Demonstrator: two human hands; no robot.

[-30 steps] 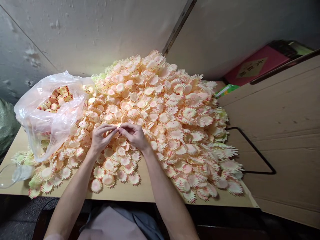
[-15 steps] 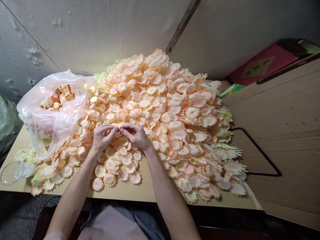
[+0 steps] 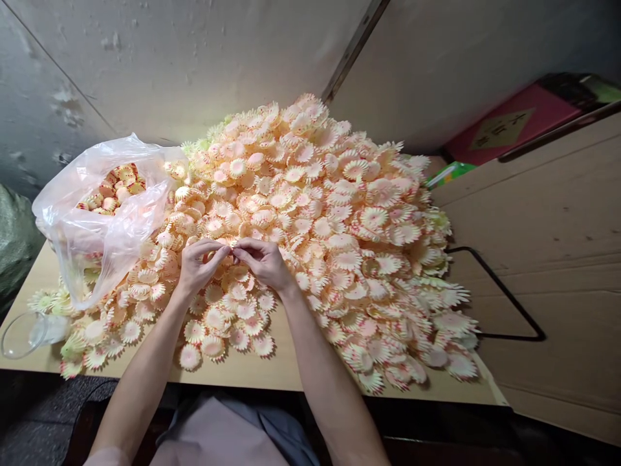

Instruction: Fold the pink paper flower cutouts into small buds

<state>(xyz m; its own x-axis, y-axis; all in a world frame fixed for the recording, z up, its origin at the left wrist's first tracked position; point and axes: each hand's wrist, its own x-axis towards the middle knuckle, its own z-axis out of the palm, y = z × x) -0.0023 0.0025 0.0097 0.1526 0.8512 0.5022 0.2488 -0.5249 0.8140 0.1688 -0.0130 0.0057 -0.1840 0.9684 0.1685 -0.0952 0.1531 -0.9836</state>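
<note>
A big heap of pale artificial flower petal discs (image 3: 310, 188), cream and pink with red-tipped fringed edges, covers most of the table. Over the heap's near left part, my left hand (image 3: 201, 262) pinches thumb and forefinger together. My right hand (image 3: 264, 262) does the same, its fingertips meeting those of the left. Whatever is between the fingertips is too small and hidden to make out. Below the hands, several loose petal discs (image 3: 213, 347) lie flat near the table's front edge.
A clear plastic bag (image 3: 63, 226) with cupped red-edged flower pieces (image 3: 114, 188) stands at left. A transparent round container (image 3: 22, 336) lies by the left edge of the wooden table (image 3: 286, 372). At right are a cardboard panel (image 3: 557, 278), a bent black rod (image 3: 504, 291) and a red box (image 3: 514, 123).
Hardly anything differs. Both hands stay fingertip to fingertip in the same place, with only a tiny shift of the fingers.
</note>
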